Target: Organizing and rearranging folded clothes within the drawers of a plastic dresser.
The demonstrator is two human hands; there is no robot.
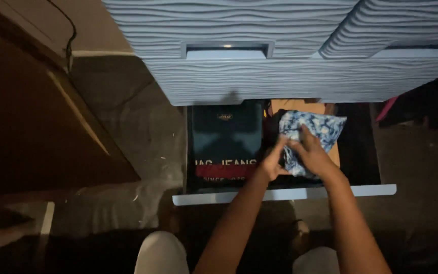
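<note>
1. Head view: you are looking down into the open bottom drawer (pixel 285 194) of a pale, wave-textured plastic chest (pixel 280 76), whose pale front rim is pulled out toward your knees.

2. Your left hand (pixel 274 163) and right hand (pixel 311 152) meet over the middle of the drawer. Both are closed on the blue-and-white patterned garment (pixel 316 127), the left pinching its near left edge, the right laid over its near end with fingers curled into the cloth.

3. The patterned garment sits in the drawer's middle section, roughly folded, its far end spread toward the back and its near end bunched under your hands. It rests on other clothing; a tan piece (pixel 295 106) shows behind it.

4. To its left lies a dark folded shirt (pixel 225 137) with a red band and pale lettering, flat and touching the drawer's left wall. To the right the drawer holds dark cloth (pixel 358 147) that the dim light keeps you from making out.

5. Judge the garment as light, soft and limp: it will sag and unfold wherever it is unsupported, and it will not slip much against other fabric. It is not fragile.

6. Take hold at the folded edges, one hand on each side, or slide your fingers beneath the fold, so the bundle keeps its shape.
</note>
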